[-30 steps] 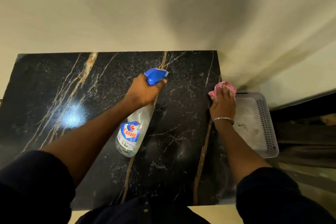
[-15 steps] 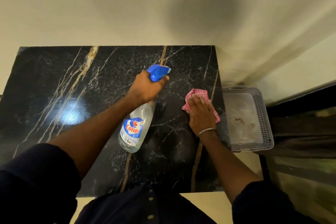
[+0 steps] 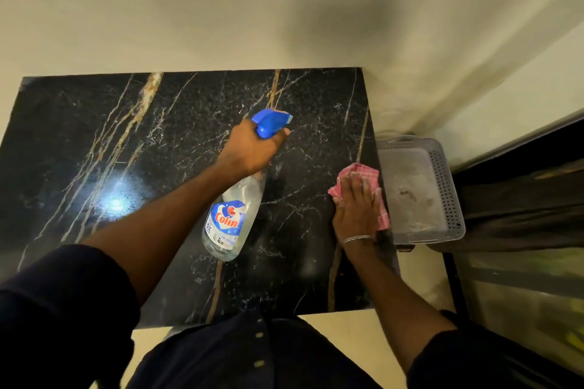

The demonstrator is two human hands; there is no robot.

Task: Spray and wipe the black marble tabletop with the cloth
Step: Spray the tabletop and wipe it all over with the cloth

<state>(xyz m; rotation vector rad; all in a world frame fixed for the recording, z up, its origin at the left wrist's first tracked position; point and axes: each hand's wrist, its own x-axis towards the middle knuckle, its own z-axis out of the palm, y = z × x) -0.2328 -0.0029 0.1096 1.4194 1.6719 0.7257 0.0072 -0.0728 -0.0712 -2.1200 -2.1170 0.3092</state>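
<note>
Left hand (image 3: 252,148) curled, gripping — right hand (image 3: 357,207) flat, pressing.

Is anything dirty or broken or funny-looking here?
Nothing is broken or spilled. Only the grey perforated plastic basket, beside the right edge of the black marble tabletop, looks odd: its floor is dusty white with a few brownish specks.

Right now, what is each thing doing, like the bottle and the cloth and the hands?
spray bottle: tilted, gripped at the neck, blue nozzle pointing away.
left hand: grips the spray bottle.
cloth: spread flat on the tabletop by its right edge.
right hand: fingers straight, pressing on the cloth.
tabletop: shiny, with a glare spot.
basket: upright beside the table's right edge.
</note>
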